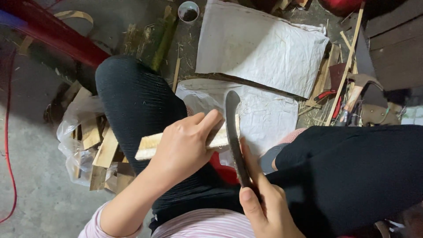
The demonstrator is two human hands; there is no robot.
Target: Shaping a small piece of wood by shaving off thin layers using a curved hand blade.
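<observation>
Here, left hand point(183, 147) fingers clamped on wood strip point(147, 149) lying crosswise, right hand point(264, 207) fingers gripping curved knife point(233, 132), tip pointing away.

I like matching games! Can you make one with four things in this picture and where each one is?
Things:
1. curved knife
2. wood strip
3. small cup
4. plastic bag of wood scraps

Places:
A. at the top, on the floor beside the white sheet
B. gripped in the left hand
C. on the floor to the left of the leg
D. held by the right hand, blade pointing away from the person

Pairs: 1-D, 2-B, 3-A, 4-C
</observation>
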